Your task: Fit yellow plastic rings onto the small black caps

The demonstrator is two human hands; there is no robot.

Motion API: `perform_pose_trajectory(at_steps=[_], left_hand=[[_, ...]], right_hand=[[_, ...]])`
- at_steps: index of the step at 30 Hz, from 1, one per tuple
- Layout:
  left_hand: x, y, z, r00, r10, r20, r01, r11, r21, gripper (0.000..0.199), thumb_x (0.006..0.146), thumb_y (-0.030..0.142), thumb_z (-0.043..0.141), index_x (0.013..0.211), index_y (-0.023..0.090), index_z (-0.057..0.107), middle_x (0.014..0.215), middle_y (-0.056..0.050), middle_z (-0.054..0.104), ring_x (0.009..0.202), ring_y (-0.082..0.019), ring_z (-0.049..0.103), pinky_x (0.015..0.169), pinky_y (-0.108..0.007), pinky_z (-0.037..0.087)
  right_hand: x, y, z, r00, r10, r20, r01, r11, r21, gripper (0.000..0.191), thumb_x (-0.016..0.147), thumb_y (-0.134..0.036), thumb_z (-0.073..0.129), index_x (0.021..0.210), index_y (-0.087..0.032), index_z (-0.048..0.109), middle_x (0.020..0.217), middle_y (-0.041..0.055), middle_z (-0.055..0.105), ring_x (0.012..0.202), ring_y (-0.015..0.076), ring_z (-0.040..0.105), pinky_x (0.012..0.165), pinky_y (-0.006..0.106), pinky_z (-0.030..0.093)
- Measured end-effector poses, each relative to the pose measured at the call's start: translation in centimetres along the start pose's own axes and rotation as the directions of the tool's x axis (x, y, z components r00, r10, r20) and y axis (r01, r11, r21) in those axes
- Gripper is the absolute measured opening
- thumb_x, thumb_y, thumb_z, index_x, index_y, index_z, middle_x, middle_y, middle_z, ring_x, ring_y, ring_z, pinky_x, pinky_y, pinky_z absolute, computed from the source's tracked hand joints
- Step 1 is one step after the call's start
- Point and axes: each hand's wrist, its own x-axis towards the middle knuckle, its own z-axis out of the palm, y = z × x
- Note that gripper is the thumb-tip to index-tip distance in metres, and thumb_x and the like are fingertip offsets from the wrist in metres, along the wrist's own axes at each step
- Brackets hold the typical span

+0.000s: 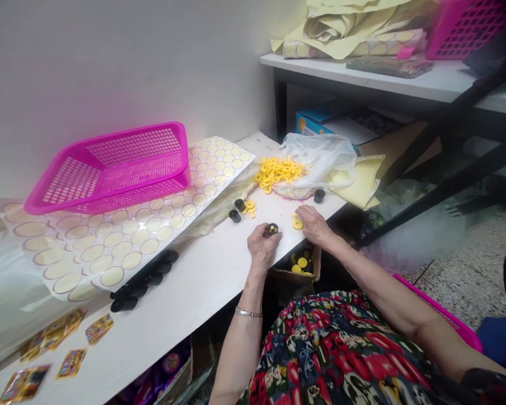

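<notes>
My left hand (262, 245) is closed around a small black cup (272, 229) with something yellow inside, near the table's front edge. To its right, my right hand (314, 226) pinches a yellow ring-shaped piece (297, 221) just over the white tabletop. Beyond my hands lies a pile of yellow pieces (278, 173). Two black cups (235, 216) stand beside a few loose yellow pieces (249, 208), left of my hands. Another black cup (319, 196) stands behind my right hand.
A pink basket (122, 163) rests on sticker sheets (152, 225) at the left. Several black cups (139, 288) line the sheets' edge. A clear plastic bag (320, 157) lies behind the pile. An open box (316, 270) with yellow and black pieces sits below the table edge.
</notes>
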Motion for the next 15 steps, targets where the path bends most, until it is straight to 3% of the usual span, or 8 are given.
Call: perform_pose_trajectory(at_steps=[4,7,10,15], left_hand=[[-0.2,0.1,0.0,1.0,-0.022,0.013,0.022,1.0,-0.02,0.038,0.055,0.035,0.071,0.088,0.019,0.066,0.061,0.005,0.052,0.056,-0.008,0.046,0.056,-0.02,0.038],[-0.3,0.0,0.1,0.999,-0.029,0.016,0.029,1.0,-0.006,0.044,0.053,0.037,0.073,0.093,0.019,0.065,0.061,0.005,0.052,0.057,-0.008,0.046,0.056,-0.02,0.038],[-0.3,-0.1,0.1,1.0,-0.006,0.011,0.006,1.0,0.007,0.041,0.054,0.037,0.072,0.091,0.02,0.066,0.062,0.005,0.054,0.057,-0.008,0.046,0.057,-0.02,0.039],[-0.3,0.0,0.1,1.0,0.012,0.013,-0.012,1.0,-0.009,0.035,0.055,0.034,0.071,0.088,0.02,0.067,0.065,0.004,0.056,0.06,-0.009,0.048,0.059,-0.021,0.04]], right_hand=[[-0.6,-1.2,-0.2,0.998,0.059,-0.003,-0.059,0.997,-0.041,0.018,0.085,-0.021,0.042,0.092,-0.012,0.056,0.093,0.0114,0.054,0.089,0.0226,0.044,0.079,0.033,0.036],[-1.0,-2.3,-0.4,0.988,0.153,0.026,-0.148,0.979,-0.141,0.026,0.082,-0.037,0.051,0.09,-0.013,0.057,0.095,0.0132,0.052,0.09,0.0251,0.043,0.076,0.035,0.036],[-1.2,-2.9,-0.2,0.971,0.238,0.021,-0.229,0.952,-0.202,0.025,0.081,-0.037,0.054,0.09,-0.014,0.057,0.097,0.014,0.052,0.091,0.0261,0.043,0.074,0.036,0.035],[-1.2,-2.6,0.0,0.96,0.278,0.012,-0.271,0.945,-0.183,0.015,0.079,-0.025,0.053,0.091,-0.016,0.057,0.096,0.0128,0.054,0.09,0.0256,0.045,0.072,0.035,0.036]])
